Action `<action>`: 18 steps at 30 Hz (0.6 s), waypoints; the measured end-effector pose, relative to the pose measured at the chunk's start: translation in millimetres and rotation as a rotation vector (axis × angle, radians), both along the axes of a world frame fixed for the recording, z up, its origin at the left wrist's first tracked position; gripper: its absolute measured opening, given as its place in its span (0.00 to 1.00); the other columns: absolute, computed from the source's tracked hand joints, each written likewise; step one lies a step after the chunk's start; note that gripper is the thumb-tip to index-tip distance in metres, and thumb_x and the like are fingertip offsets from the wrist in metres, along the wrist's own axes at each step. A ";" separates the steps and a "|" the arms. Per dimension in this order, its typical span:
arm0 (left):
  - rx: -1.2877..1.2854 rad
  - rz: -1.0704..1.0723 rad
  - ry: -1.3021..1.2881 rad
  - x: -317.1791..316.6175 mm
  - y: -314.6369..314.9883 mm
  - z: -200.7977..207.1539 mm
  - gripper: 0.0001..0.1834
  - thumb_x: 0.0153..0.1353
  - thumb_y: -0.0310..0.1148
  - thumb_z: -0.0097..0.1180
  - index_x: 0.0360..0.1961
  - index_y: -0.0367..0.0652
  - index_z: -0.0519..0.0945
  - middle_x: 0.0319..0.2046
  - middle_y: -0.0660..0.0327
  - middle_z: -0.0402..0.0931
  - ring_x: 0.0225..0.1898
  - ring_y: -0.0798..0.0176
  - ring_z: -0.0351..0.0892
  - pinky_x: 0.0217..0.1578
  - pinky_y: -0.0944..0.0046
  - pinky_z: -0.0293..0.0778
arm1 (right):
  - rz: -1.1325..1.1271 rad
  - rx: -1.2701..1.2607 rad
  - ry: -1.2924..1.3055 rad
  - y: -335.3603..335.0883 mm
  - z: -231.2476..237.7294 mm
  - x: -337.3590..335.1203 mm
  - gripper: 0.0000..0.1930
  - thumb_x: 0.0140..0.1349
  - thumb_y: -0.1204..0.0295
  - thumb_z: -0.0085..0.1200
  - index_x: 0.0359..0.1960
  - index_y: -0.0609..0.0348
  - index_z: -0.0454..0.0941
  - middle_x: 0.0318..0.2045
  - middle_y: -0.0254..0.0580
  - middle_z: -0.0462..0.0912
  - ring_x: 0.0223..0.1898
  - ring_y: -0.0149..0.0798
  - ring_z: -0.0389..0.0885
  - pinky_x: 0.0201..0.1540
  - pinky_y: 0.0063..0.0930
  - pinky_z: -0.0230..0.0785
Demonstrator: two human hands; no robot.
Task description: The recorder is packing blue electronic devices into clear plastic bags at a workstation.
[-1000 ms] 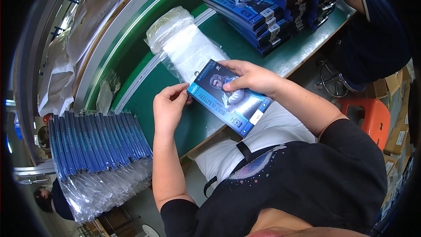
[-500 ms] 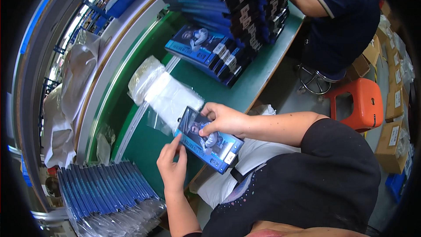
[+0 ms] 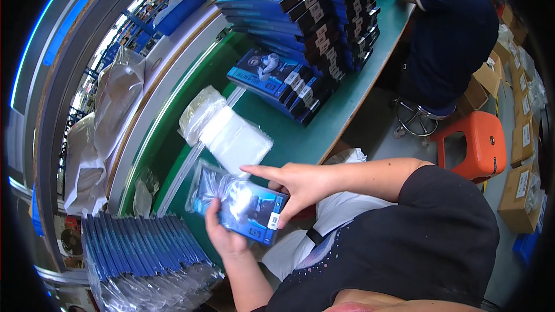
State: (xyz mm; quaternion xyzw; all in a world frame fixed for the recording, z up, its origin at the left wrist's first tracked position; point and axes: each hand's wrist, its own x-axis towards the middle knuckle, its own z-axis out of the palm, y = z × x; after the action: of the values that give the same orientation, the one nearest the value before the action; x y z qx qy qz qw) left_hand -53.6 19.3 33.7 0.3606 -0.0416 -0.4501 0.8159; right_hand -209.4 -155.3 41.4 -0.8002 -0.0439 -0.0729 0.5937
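A flat blue-and-black box (image 3: pixel 250 214) with a printed picture lies tilted in front of me, in a clear plastic bag (image 3: pixel 199 184) whose loose end bunches at its left. My left hand (image 3: pixel 226 236) is closed on the box's near side, thumb on top, the other fingers hidden beneath. At the box's right end is my right hand (image 3: pixel 309 185), open, index finger stretched along the far side and thumb against the labelled end. Just beyond the box, a pile of clear bags (image 3: pixel 238 138) rests on the green table (image 3: pixel 312 133).
Tall stacks of similar boxes (image 3: pixel 300 17) stand at the far side, with a lower stack (image 3: pixel 269 78) nearer. Several bagged boxes (image 3: pixel 139 242) stand in a row at lower left. An orange stool (image 3: pixel 477 147), cartons (image 3: pixel 520 190) and a seated person (image 3: pixel 454 29) are at right.
The box was bare between my hands; now clear plastic covers it. My left hand has moved onto its near side, and my right hand has shifted from its top to its right end.
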 end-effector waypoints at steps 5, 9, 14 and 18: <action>-0.156 -0.390 -0.167 -51.0 3.5 1.2 0.31 0.66 0.45 0.45 0.61 0.32 0.64 0.60 0.45 0.66 0.60 0.43 0.67 0.63 0.41 0.60 | -0.369 -0.173 -0.538 10.8 12.7 13.4 0.31 0.54 0.78 0.57 0.62 0.58 0.63 0.30 0.51 0.80 0.32 0.51 0.82 0.34 0.34 0.73; 0.026 -0.486 -0.398 -41.8 20.5 24.9 0.42 0.66 0.59 0.37 0.63 0.27 0.59 0.62 0.40 0.62 0.63 0.43 0.63 0.63 0.41 0.58 | -0.427 -0.067 -0.885 15.3 33.4 6.0 0.13 0.51 0.88 0.47 0.37 0.63 0.77 0.27 0.47 0.78 0.27 0.49 0.78 0.30 0.34 0.71; -0.333 -0.375 0.186 -28.9 37.2 4.7 0.35 0.68 0.53 0.38 0.66 0.36 0.59 0.59 0.47 0.66 0.61 0.50 0.67 0.57 0.48 0.66 | 0.140 -0.156 -0.388 59.0 14.1 25.4 0.15 0.58 0.77 0.50 0.48 0.61 0.69 0.30 0.48 0.81 0.33 0.54 0.81 0.32 0.42 0.73; 0.269 0.234 -0.196 -32.2 52.6 1.0 0.16 0.64 0.30 0.47 0.52 0.38 0.72 0.46 0.54 0.76 0.45 0.61 0.78 0.43 0.63 0.77 | 0.294 -0.066 -0.567 53.2 15.6 34.9 0.26 0.55 0.69 0.54 0.57 0.59 0.65 0.40 0.55 0.79 0.38 0.55 0.80 0.39 0.45 0.73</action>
State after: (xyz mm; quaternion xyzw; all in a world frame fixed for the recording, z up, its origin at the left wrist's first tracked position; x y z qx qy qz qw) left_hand -85.8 71.9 34.8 0.5107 -0.0184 -0.3164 0.7992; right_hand -174.5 -102.0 57.1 -0.7518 -0.3251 -0.2050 0.5358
